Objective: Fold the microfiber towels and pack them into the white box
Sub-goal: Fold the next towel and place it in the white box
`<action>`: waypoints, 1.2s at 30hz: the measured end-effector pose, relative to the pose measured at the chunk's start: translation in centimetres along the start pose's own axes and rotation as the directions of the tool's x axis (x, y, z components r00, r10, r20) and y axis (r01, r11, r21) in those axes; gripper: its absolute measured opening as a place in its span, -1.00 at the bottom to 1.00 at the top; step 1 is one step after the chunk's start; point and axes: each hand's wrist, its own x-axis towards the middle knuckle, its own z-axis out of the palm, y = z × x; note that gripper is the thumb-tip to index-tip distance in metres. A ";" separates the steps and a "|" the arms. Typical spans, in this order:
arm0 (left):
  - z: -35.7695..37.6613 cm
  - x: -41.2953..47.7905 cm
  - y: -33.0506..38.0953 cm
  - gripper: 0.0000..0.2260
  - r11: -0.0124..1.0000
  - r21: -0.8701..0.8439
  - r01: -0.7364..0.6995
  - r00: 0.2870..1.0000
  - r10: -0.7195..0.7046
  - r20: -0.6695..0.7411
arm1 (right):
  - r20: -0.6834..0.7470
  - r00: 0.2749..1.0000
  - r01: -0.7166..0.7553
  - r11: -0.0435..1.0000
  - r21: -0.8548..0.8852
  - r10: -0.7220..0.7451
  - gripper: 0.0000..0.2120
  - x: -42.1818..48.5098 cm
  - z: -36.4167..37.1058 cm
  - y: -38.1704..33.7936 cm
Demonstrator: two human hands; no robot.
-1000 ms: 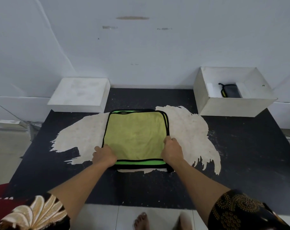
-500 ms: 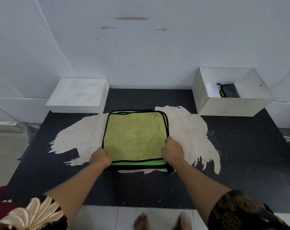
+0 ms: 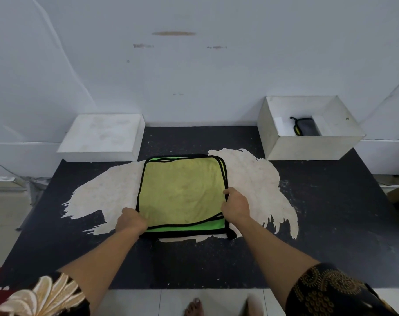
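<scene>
At the near edge of the black mat, two bare feet show on the pale floor, and both forearms reach forward from there. Next comes the left hand, its fingers curled over the near-left corner of the green microfiber towel in what looks like a grip. The fingertips themselves are hidden. A little farther out, the right hand pinches the black trim of the towel's right edge, thumb on top.

The towel lies flat between the two hands, over the worn pale patch in the middle of the mat, and runs away from both grips toward the wall. It is close to square, so I cannot name a long axis with any confidence. It already looks doubled: the top face is a dull yellow-green, a brighter green strip peeks out along the near edge, and several black trim lines stack at the far and right sides. The layers sit slightly offset.

My judgement is that another fold comes next.

Beyond, at far left, stands a closed white block. At far right the open white box holds one folded grey towel. The right hand is nearer the box.
</scene>
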 end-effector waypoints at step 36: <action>-2.7 0.8 2.2 -0.80 0.860 -0.475 -0.190 0.969 0.086 -0.231 | 0.231 0.930 -0.366 0.663 0.654 0.285 -0.73 1.7 -3.6 -3.1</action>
